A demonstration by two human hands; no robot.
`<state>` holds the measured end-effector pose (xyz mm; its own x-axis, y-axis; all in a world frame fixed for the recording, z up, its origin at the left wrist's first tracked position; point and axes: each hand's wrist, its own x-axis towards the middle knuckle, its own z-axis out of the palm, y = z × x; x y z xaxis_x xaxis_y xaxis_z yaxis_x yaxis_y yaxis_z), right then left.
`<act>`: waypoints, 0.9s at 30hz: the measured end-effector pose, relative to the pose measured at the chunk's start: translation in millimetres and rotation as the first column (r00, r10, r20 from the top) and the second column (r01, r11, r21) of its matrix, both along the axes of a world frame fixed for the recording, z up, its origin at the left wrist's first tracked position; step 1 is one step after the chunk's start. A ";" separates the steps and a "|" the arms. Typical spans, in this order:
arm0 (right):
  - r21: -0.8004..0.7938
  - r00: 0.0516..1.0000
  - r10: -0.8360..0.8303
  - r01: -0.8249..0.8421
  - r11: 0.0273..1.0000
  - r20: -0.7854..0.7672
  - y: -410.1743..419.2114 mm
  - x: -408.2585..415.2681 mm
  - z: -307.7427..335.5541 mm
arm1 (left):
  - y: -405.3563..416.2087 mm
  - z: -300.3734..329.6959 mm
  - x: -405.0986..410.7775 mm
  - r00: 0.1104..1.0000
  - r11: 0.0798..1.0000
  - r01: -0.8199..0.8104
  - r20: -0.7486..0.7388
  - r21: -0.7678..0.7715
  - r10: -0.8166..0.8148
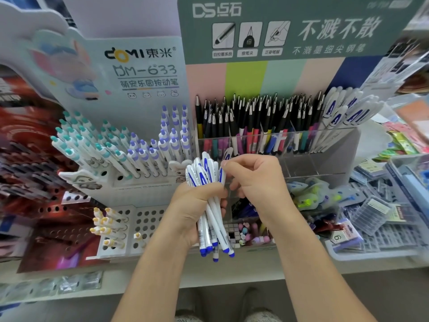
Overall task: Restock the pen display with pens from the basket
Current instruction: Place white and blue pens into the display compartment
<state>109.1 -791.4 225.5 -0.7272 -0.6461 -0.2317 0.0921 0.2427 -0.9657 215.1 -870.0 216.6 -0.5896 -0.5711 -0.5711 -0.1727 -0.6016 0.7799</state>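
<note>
Pens (210, 205) bunched in hands, pen display (278, 145) behind, packets (380, 212) right

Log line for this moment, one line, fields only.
left hand: grips bundle of white-and-blue pens | right hand: pinches one pen's top | matching pens: clear display, right compartment

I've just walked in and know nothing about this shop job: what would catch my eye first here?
Dead centre, the left hand grips a bundle of white pens with blue tips, while the right hand pinches one at its top. Behind, right, a clear rack holds dark pens; left, a white stand holds teal and purple ones.
</note>
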 end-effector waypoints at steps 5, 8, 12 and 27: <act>-0.099 0.981 -0.110 0.095 0.991 -0.159 -10.3 5.5 7.2 | 2.2 4.0 -2.7 0.990 0.994 -0.054 -0.124 0.100 0.066; -0.123 0.939 -0.142 0.108 0.987 -0.315 -15.8 8.1 12.3 | 2.0 5.5 -3.6 0.979 0.986 -0.071 -0.180 0.154 0.098; -0.124 0.911 -0.111 0.066 0.990 -0.398 -17.4 7.7 20.6 | 4.8 7.7 -4.2 0.965 0.974 -0.123 -0.206 0.192 0.163; -0.540 0.798 -0.584 0.430 0.724 -0.148 2.2 -23.4 18.3 | 4.6 9.2 -2.8 0.967 0.977 -0.185 -0.159 0.109 0.201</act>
<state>85.8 -789.2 243.9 -0.9559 -0.1280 0.2644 -0.2302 -0.2326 -0.9450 212.3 -865.4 225.8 -0.5653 -0.6328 -0.5291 0.0824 -0.6816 0.7271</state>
